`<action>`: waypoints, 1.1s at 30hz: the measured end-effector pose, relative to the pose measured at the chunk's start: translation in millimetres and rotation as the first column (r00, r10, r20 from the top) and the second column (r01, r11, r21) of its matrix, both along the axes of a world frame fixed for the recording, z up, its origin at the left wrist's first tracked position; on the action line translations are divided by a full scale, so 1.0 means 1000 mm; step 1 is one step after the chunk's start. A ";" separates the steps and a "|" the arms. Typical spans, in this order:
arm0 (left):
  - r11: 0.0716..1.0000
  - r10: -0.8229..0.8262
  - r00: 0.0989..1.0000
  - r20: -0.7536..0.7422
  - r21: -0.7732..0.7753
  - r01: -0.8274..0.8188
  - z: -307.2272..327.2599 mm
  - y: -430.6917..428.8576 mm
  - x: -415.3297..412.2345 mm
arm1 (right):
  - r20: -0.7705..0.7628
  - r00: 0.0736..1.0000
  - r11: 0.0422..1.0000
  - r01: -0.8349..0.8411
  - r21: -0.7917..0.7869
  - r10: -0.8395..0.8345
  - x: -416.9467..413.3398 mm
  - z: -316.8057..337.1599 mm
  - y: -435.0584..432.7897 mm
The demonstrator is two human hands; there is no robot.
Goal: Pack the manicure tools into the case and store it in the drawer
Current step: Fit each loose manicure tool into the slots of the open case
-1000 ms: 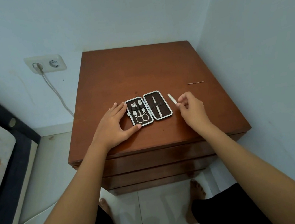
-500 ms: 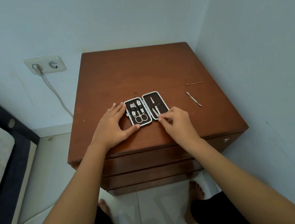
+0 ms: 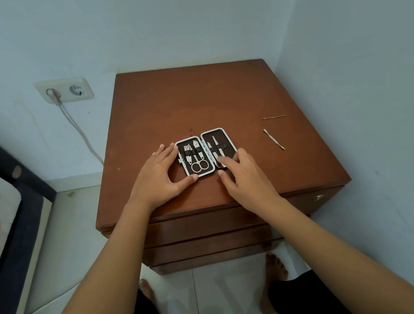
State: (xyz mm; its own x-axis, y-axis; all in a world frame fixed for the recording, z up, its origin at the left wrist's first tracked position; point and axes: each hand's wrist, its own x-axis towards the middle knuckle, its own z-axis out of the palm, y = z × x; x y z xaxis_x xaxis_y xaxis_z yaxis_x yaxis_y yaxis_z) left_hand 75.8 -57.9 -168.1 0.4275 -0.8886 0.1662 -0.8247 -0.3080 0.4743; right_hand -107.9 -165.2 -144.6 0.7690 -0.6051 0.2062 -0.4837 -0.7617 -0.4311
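- Where the wooden bench [image 3: 192, 100] meets the corner of the room, the manicure case [image 3: 206, 151] lies open flat on its top, near the front edge.
- Its left half holds scissors [image 3: 200, 165], a nail clipper [image 3: 187, 154] and one more small tool under a dark strap; the right half holds slim metal tools [image 3: 215, 146].
- No brand, label or writing can be read on the case or tools.
- The left hand [image 3: 161, 178] lies spread flat, fingers against the case's left edge, thumb at its front.
- The right hand [image 3: 243, 175] rests loosely curled on the front of the right half, fingertips on a tool there; whether it grips it I cannot tell.
- Two thin tools lie loose, well to the right: a cuticle pusher [image 3: 274, 139] and a fine pick [image 3: 274, 117] behind it.
- The drawer [image 3: 210, 223] below is shut.
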 end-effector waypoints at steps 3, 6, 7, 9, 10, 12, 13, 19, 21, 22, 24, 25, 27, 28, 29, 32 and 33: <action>1.000 -0.001 1.000 0.002 0.005 0.001 0.000 0.000 0.001 | -0.007 1.000 1.000 -0.001 -0.006 0.001 -0.002 -0.003 0.000; 1.000 0.000 1.000 0.002 0.008 0.000 0.000 0.000 0.001 | 0.017 1.000 1.000 0.004 0.027 -0.005 0.002 -0.003 -0.004; 1.000 0.001 1.000 0.000 0.007 -0.001 0.000 0.000 0.001 | 0.023 1.000 0.999 0.007 0.042 -0.007 0.004 -0.004 -0.005; 1.000 0.001 1.000 -0.002 0.007 -0.001 0.000 0.000 0.001 | 0.024 1.000 0.997 0.004 0.071 -0.006 0.006 -0.006 -0.006; 1.000 0.001 1.000 -0.004 0.008 -0.001 0.000 0.000 0.001 | 0.033 0.999 0.996 -0.001 0.095 -0.002 0.006 -0.007 -0.008; 1.000 -0.002 1.000 -0.008 0.003 0.002 0.000 0.000 0.001 | 0.117 0.993 0.987 0.002 0.162 -0.021 0.002 -0.006 -0.012; 1.000 -0.003 1.000 -0.010 0.001 0.003 0.000 0.000 0.001 | 0.177 0.982 0.983 0.030 0.179 -0.062 -0.001 -0.005 -0.017; 1.000 0.002 1.000 -0.009 -0.014 -0.002 0.000 0.000 0.001 | 0.169 0.863 0.877 0.450 0.168 -0.476 -0.041 0.002 -0.078; 1.000 0.002 1.000 -0.013 -0.008 -0.002 0.000 0.000 0.001 | 0.065 0.840 0.836 0.525 0.160 -0.539 -0.050 0.003 -0.092; 1.000 0.003 1.000 -0.017 -0.007 -0.003 0.001 0.000 0.001 | 0.023 0.837 0.830 0.537 0.150 -0.546 -0.051 0.003 -0.096; 1.000 0.005 1.000 -0.022 -0.008 -0.005 0.002 -0.001 0.001 | -0.018 0.844 0.833 0.533 0.146 -0.537 -0.050 0.002 -0.098; 1.000 0.004 1.000 -0.022 -0.008 -0.005 0.002 0.000 0.001 | -0.019 0.844 0.833 0.532 0.156 -0.536 -0.048 0.002 -0.097; 1.000 0.004 1.000 -0.029 -0.007 -0.004 0.002 0.000 0.000 | -0.018 0.837 0.822 0.541 0.180 -0.547 -0.043 0.000 -0.095; 1.000 0.005 0.999 -0.034 -0.006 -0.005 0.002 0.000 0.000 | -0.025 0.832 0.815 0.549 0.186 -0.555 -0.041 0.000 -0.094; 1.000 0.005 0.999 -0.037 -0.005 -0.005 0.002 0.001 0.000 | -0.038 0.827 0.810 0.557 0.184 -0.561 -0.039 0.000 -0.094; 1.000 0.008 1.000 -0.028 -0.009 -0.008 0.002 0.000 0.000 | -0.095 0.830 0.821 0.558 0.126 -0.549 -0.036 0.000 -0.094; 1.000 0.009 1.000 -0.026 -0.011 -0.009 0.002 0.000 0.000 | -0.097 0.835 0.829 0.549 0.105 -0.541 -0.035 -0.001 -0.093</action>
State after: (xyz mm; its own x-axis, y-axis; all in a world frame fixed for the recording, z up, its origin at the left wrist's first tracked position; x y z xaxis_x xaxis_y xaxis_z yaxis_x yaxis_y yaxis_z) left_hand 75.6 -58.1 -166.3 0.4399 -0.8827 0.1651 -0.8094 -0.3102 0.4986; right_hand -142.7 -257.9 -145.2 0.3150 -0.9468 0.0657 -0.8325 -0.3089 -0.4599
